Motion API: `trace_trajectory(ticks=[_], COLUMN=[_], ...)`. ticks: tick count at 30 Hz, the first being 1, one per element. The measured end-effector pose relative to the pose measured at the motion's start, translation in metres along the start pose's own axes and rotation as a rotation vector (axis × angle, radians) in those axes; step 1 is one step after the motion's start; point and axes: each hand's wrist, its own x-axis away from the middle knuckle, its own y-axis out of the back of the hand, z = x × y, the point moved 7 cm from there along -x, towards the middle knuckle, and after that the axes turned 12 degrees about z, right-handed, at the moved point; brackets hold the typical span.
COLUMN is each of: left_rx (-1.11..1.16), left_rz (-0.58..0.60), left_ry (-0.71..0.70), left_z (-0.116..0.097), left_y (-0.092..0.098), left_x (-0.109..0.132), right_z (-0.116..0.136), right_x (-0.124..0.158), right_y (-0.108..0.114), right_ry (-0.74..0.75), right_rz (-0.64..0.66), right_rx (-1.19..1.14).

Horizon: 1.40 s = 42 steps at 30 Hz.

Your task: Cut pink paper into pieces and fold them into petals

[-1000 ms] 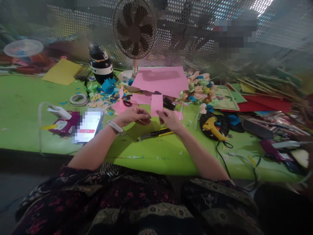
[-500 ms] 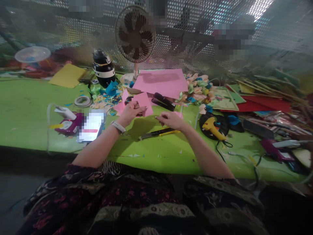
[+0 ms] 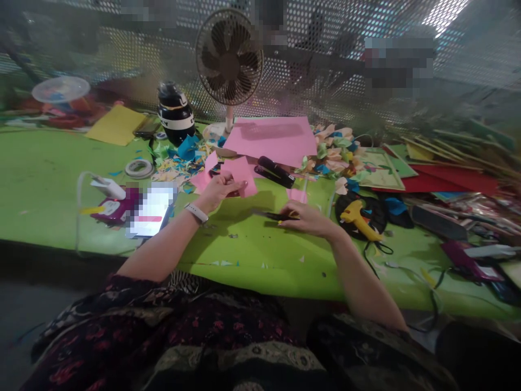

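Pink paper [image 3: 244, 169] sits pinched between the thumb and fingers of the person's left hand [image 3: 222, 190], nearly closed, at the middle of a green table [image 3: 244, 255], in the view I follow from a distance. To the right, the right hand [image 3: 307, 218] curls its fingers round the handle of a cutter [image 3: 269, 215], its narrow end pointing left; blur keeps me from telling how firm that grip is. Just beyond the hands I see a black stapler [image 3: 274, 171], and farther back a large pink sheet [image 3: 272, 142] in front of a fan [image 3: 230, 62]. Colored scraps [image 3: 175, 171] lie scattered to the left, near a tape roll [image 3: 138, 168] and a lit phone [image 3: 151, 210]. On the right, a yellow glue gun [image 3: 360, 220] rests on a round black base, nearer than a heap of paper petals [image 3: 334, 149].
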Motion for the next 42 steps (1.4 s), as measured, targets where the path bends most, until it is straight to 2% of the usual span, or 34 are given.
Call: trace_trajectory(ticks=[2,5,8,15,27,42], left_rx=[-0.016,-0.059,-0.087,-0.081,-0.069,-0.073], left_rz=[0.001,0.024,0.038,0.019,0.036,0.061], left_ry=[0.013,0.031,0.046,0.077,0.100,0.124], left_z=[0.002,0.003,0.004,0.004,0.008,0.016], left_y=[0.002,0.002,0.000,-0.003,-0.012,-0.021], left_x=[0.000,0.000,0.001,0.003,0.004,0.004], right_z=[-0.007,-0.006,-0.001,0.005,0.010,0.022], right_x=[0.010,0.022,0.024,0.022,0.011,0.005], right_y=[0.015,0.032,0.034,0.026,0.012,0.002], right_ry=[-0.010,0.014,0.034,0.023,0.013,0.038], right_rz=[-0.140,-0.383,-0.478,-0.461,-0.373,-0.333], right_rx=[-0.022,0.097,0.254,0.380,0.437,0.449])
